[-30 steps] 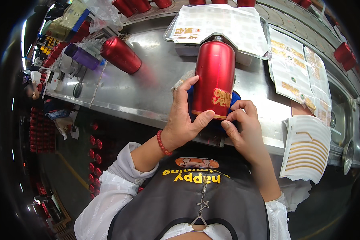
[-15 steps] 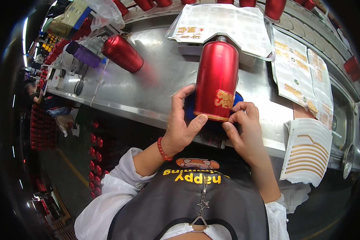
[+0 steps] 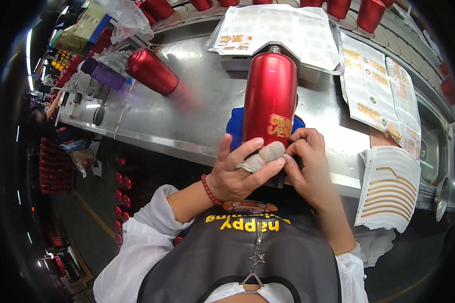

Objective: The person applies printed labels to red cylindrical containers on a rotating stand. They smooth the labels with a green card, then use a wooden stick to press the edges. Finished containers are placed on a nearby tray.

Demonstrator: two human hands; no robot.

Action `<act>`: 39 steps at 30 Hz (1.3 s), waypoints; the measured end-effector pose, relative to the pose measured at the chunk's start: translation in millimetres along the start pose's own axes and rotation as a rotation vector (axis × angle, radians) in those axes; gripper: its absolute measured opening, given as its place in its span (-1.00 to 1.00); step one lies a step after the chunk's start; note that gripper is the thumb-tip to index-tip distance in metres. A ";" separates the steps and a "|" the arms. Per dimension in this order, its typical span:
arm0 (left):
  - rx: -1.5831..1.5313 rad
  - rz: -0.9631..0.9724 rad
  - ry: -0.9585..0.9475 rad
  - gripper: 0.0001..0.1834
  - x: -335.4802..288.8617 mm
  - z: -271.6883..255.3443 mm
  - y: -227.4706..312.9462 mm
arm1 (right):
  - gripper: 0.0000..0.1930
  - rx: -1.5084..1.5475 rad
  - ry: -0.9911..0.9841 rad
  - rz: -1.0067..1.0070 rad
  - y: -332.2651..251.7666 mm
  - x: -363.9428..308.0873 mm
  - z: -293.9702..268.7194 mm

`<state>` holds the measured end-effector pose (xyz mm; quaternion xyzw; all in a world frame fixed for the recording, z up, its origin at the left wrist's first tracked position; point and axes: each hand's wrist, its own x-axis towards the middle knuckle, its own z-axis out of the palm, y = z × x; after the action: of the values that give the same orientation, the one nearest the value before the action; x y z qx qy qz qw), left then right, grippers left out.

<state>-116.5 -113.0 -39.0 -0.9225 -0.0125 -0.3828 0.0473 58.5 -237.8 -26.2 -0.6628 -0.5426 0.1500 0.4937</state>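
A glossy red metal bottle (image 3: 271, 91) with a raised gold emblem (image 3: 279, 126) near its base leans away from me, neck at the far end. Beneath it shows a bunched blue cloth (image 3: 235, 126). My left hand (image 3: 237, 169) lies across the base end, fingers stretched out; one finger wears a grey cloth cover (image 3: 264, 157) and presses at the bottle's lower edge. My right hand (image 3: 308, 159) has its fingers bent against the bottle's lower right edge, thumb and fingertips close together beside my left thumb. The base rim is hidden behind my fingers.
Another red bottle (image 3: 151, 71) and a purple bottle (image 3: 102, 73) lie left on the metal bench (image 3: 197, 118). Beyond stands a tray with white sheets (image 3: 283, 30). Sheets of gold decals (image 3: 371, 86) and a sheet of gold strips (image 3: 389, 189) lie right. Red cups (image 3: 371, 15) line the far edge.
My left hand has moved from the bottle's left side across its base, bringing the covered finger into view. The gold band along the base is now hidden. My right hand has barely moved.
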 end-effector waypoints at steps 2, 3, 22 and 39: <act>-0.067 0.013 -0.009 -0.64 7.5 5.0 1.1 | -0.85 -0.004 0.004 0.003 0.3 0.4 -1.1; -0.166 -0.049 0.003 -0.60 5.8 3.4 -0.5 | -0.85 -0.003 -0.004 0.001 -0.9 0.7 -1.4; -0.660 -0.703 -0.086 -0.15 33.3 2.8 -10.6 | -0.83 -0.011 -0.014 0.002 -3.8 1.4 -1.9; -0.739 -0.677 -0.164 0.05 33.1 4.1 -23.9 | -0.82 -0.006 -0.031 -0.009 -1.6 2.0 -3.9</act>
<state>-91.6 -89.3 -16.6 -0.8488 -0.1782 -0.2820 -0.4101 61.1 -238.2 -22.4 -0.6594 -0.5535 0.1565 0.4840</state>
